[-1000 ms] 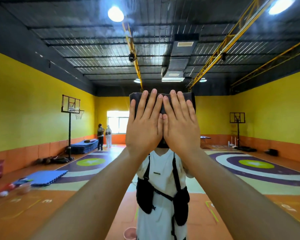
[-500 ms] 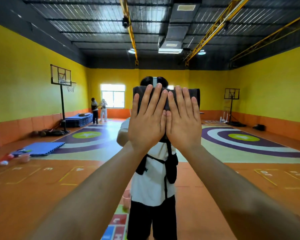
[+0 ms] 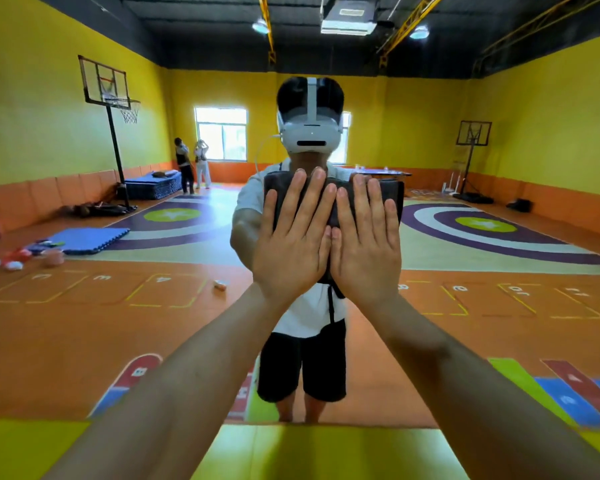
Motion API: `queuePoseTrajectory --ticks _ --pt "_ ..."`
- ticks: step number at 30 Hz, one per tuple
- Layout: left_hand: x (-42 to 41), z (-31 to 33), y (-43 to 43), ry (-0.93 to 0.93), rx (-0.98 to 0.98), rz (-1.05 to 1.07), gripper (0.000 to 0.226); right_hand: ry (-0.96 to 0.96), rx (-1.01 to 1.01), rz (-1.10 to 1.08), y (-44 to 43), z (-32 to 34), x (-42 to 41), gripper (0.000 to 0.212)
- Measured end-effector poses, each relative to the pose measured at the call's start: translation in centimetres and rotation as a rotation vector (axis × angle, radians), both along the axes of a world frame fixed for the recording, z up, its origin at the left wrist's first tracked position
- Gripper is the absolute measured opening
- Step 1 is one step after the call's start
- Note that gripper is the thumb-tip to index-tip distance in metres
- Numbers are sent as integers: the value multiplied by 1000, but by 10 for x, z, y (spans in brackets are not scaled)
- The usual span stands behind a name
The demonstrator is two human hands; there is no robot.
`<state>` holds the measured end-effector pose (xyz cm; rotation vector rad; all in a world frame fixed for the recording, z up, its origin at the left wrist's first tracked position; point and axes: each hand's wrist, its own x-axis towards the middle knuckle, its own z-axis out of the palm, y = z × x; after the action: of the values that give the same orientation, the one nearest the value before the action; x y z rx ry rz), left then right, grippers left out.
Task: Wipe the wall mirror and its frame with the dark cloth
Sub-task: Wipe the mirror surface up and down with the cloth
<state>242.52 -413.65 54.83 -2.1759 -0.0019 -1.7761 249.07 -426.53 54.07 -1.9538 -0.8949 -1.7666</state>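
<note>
Head view: my left hand and right hand lie side by side, thumbs touching, and together press the folded dark grey cloth flat against the large wall mirror. Neither hand grips anything. All the fingers are straight and a little spread, the palms push forward, and the cloth is held only by pressure between my hands and the glass. Its upper edge and right end show past my fingertips.

A second ago the cloth sat high on the glass and covered my reflected head. Half a second ago it was lower, with dark hair showing above it. Now it lies at the chest of my reflection, and the white headset stands uncovered above my fingers. My gaze has dropped too: less of the dark ceiling shows, and the mirror's bottom edge has come into sight near me, where it meets the yellow-green floor mat.

I judge this to be one downward stroke through the middle strip of the glass, about halfway down. The glass below my hands is still to be wiped on this pass, as are the parts to the left and right. I cannot make out the frame here, so nothing shows it wiped.
</note>
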Motion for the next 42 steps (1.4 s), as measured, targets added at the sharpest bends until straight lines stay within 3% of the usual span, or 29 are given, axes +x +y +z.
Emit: queuePoseTrajectory --ticks 19,42 --pt "-8 -195 3 98 -74 9 58 12 -111 39 -1 -188 -2 58" --pt "-19 -478 0 266 -46 -81 69 148 -276 71 -26 -465 -12 62"
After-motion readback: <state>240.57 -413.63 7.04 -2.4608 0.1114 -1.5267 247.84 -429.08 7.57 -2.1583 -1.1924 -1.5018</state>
